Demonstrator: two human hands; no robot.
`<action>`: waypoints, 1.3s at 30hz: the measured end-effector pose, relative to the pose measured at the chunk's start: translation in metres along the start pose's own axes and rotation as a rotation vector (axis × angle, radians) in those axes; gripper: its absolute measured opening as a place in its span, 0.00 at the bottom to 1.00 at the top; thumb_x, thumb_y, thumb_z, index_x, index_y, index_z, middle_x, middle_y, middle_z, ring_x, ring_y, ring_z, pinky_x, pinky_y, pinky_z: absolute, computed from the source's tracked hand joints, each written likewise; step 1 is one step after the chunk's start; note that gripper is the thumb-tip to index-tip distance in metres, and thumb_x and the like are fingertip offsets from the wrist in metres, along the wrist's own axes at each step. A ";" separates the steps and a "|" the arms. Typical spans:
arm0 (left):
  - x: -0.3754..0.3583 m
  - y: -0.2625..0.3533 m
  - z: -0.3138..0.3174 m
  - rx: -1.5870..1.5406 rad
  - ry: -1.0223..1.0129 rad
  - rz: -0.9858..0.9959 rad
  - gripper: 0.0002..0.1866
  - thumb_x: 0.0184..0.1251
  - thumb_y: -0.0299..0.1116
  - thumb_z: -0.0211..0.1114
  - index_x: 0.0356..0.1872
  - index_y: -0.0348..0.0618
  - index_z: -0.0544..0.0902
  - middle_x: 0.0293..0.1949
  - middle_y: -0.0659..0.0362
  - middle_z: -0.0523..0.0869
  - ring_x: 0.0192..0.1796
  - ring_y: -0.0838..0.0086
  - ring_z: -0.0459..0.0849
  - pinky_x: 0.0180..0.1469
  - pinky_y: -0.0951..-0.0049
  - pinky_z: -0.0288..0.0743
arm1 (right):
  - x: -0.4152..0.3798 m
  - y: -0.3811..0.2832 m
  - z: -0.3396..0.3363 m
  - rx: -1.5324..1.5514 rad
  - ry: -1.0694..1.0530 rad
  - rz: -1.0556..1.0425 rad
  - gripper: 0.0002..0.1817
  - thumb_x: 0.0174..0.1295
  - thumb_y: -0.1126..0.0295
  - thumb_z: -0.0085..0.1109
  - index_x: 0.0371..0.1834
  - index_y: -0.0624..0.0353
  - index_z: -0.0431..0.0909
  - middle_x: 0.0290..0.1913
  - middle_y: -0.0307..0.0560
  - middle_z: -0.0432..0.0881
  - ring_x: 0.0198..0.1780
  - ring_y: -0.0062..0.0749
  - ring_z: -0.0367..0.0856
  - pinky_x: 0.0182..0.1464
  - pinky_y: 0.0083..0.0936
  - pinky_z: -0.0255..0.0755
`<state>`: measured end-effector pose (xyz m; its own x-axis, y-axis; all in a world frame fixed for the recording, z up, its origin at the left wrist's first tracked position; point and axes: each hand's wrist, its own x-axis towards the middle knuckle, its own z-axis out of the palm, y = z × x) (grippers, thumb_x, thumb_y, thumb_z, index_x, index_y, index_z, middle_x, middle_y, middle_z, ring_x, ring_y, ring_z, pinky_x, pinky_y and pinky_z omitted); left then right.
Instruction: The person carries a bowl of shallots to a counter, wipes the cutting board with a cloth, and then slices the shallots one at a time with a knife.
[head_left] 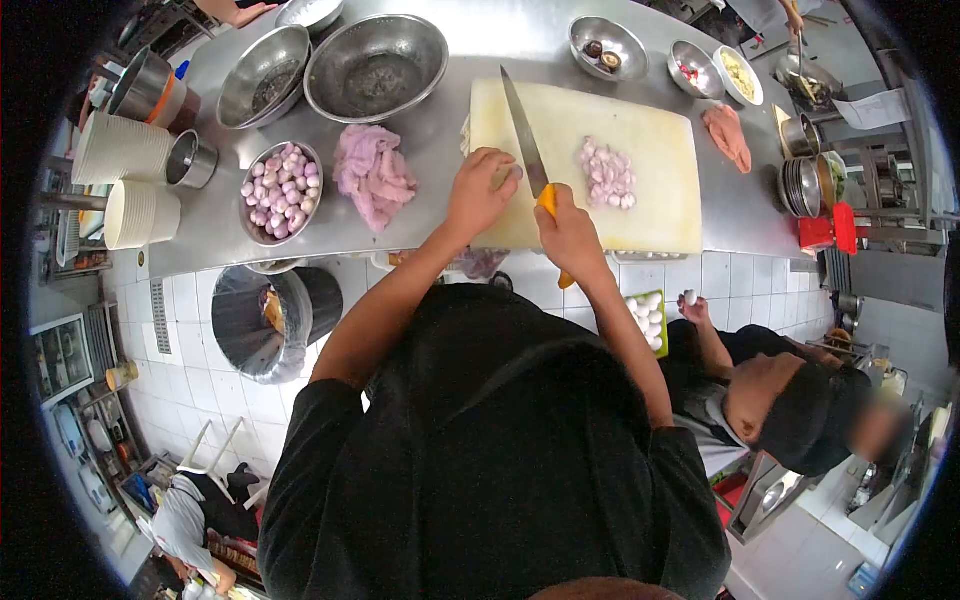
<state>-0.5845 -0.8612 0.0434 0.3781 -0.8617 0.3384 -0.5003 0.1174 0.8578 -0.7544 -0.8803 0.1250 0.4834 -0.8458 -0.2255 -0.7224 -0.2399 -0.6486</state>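
My right hand is wrapped around the yellow handle of a long kitchen knife, its blade pointing away over the left part of the white cutting board. Left of the blade, my left hand has its fingers curled at the board's edge. A small pale purple piece, seemingly a shallot, shows at its fingertips, partly hidden. Several peeled shallots lie in a pile on the right half of the board. A metal bowl of shallots and a crumpled pink cloth are to the left.
Large metal bowls stand at the back left, smaller bowls at the back right. An orange cloth lies right of the board. Below is a lined bin. At right, a co-worker's hand holds an egg beside an egg tray.
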 end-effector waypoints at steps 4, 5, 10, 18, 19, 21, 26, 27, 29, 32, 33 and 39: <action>0.001 -0.002 0.000 -0.002 -0.033 0.073 0.09 0.61 0.29 0.69 0.42 0.39 0.85 0.41 0.54 0.85 0.41 0.61 0.85 0.45 0.68 0.79 | -0.002 -0.014 -0.006 -0.037 -0.082 0.091 0.17 0.70 0.66 0.50 0.54 0.63 0.60 0.35 0.76 0.81 0.40 0.74 0.80 0.45 0.60 0.72; 0.001 -0.002 0.000 0.011 -0.032 0.073 0.08 0.61 0.28 0.69 0.41 0.38 0.86 0.40 0.54 0.85 0.41 0.61 0.85 0.45 0.68 0.79 | -0.004 -0.019 -0.009 -0.048 -0.096 0.099 0.17 0.70 0.66 0.50 0.54 0.64 0.60 0.35 0.76 0.81 0.41 0.74 0.81 0.46 0.60 0.72; 0.000 0.000 0.001 0.005 0.004 0.058 0.06 0.61 0.27 0.68 0.38 0.37 0.86 0.40 0.54 0.86 0.42 0.59 0.85 0.47 0.66 0.79 | -0.014 -0.021 -0.013 -0.082 -0.110 0.098 0.15 0.72 0.64 0.48 0.50 0.64 0.61 0.30 0.73 0.81 0.31 0.66 0.82 0.38 0.53 0.74; -0.002 0.001 0.003 -0.029 0.031 0.039 0.06 0.60 0.26 0.67 0.36 0.36 0.86 0.39 0.53 0.86 0.44 0.57 0.84 0.50 0.63 0.78 | 0.016 0.008 0.024 -0.118 0.025 -0.045 0.15 0.71 0.65 0.48 0.51 0.65 0.60 0.29 0.71 0.80 0.29 0.61 0.83 0.38 0.51 0.76; -0.001 -0.001 0.002 -0.031 0.036 0.045 0.06 0.60 0.27 0.67 0.36 0.36 0.86 0.39 0.53 0.86 0.44 0.57 0.84 0.50 0.63 0.78 | 0.021 0.008 0.023 -0.122 0.032 -0.069 0.15 0.71 0.66 0.48 0.52 0.65 0.60 0.29 0.71 0.80 0.27 0.60 0.83 0.36 0.51 0.76; -0.003 -0.001 0.002 -0.042 0.032 0.053 0.06 0.60 0.27 0.67 0.36 0.36 0.86 0.40 0.53 0.86 0.44 0.57 0.84 0.50 0.63 0.78 | 0.016 0.002 0.010 -0.065 -0.076 0.038 0.15 0.70 0.67 0.48 0.51 0.65 0.60 0.29 0.71 0.80 0.25 0.58 0.83 0.32 0.49 0.77; -0.002 -0.002 0.001 0.022 0.061 0.082 0.06 0.60 0.27 0.67 0.37 0.38 0.86 0.41 0.54 0.87 0.44 0.59 0.86 0.49 0.64 0.79 | 0.015 0.003 0.019 -0.109 -0.052 0.019 0.14 0.69 0.68 0.49 0.51 0.65 0.61 0.28 0.66 0.81 0.20 0.49 0.83 0.23 0.42 0.76; -0.003 -0.003 0.003 0.028 0.062 0.083 0.07 0.60 0.26 0.67 0.38 0.38 0.87 0.41 0.54 0.88 0.44 0.59 0.86 0.49 0.65 0.80 | 0.019 0.012 0.026 -0.135 -0.002 -0.044 0.14 0.69 0.69 0.49 0.51 0.65 0.61 0.28 0.66 0.81 0.20 0.49 0.83 0.23 0.42 0.76; -0.004 -0.003 0.002 0.021 0.034 0.073 0.07 0.60 0.27 0.68 0.38 0.38 0.87 0.41 0.54 0.88 0.45 0.59 0.86 0.49 0.65 0.80 | 0.032 0.024 0.034 -0.184 0.098 -0.177 0.14 0.69 0.69 0.49 0.50 0.65 0.61 0.27 0.65 0.81 0.20 0.49 0.83 0.23 0.42 0.76; -0.004 -0.006 0.005 0.005 0.041 0.077 0.06 0.59 0.26 0.67 0.36 0.37 0.86 0.40 0.53 0.87 0.44 0.57 0.85 0.49 0.63 0.79 | 0.017 -0.029 -0.010 0.024 -0.176 0.177 0.14 0.68 0.70 0.48 0.50 0.65 0.61 0.28 0.69 0.81 0.20 0.53 0.83 0.25 0.44 0.76; -0.003 -0.007 0.006 -0.002 0.053 0.084 0.05 0.59 0.25 0.67 0.35 0.37 0.86 0.39 0.53 0.87 0.44 0.56 0.84 0.49 0.62 0.78 | 0.011 -0.039 -0.016 0.008 -0.204 0.210 0.13 0.68 0.70 0.48 0.50 0.65 0.61 0.28 0.69 0.81 0.20 0.53 0.83 0.25 0.45 0.76; -0.003 -0.007 0.004 -0.004 0.058 0.103 0.06 0.59 0.25 0.68 0.37 0.37 0.87 0.40 0.54 0.88 0.43 0.58 0.86 0.48 0.64 0.80 | 0.036 0.024 0.037 -0.218 0.126 -0.207 0.13 0.68 0.69 0.48 0.49 0.66 0.61 0.28 0.67 0.81 0.20 0.50 0.83 0.24 0.43 0.77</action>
<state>-0.5856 -0.8617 0.0350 0.3697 -0.8149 0.4463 -0.5358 0.2055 0.8190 -0.7362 -0.8984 0.0742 0.5760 -0.8174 -0.0046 -0.7105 -0.4979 -0.4973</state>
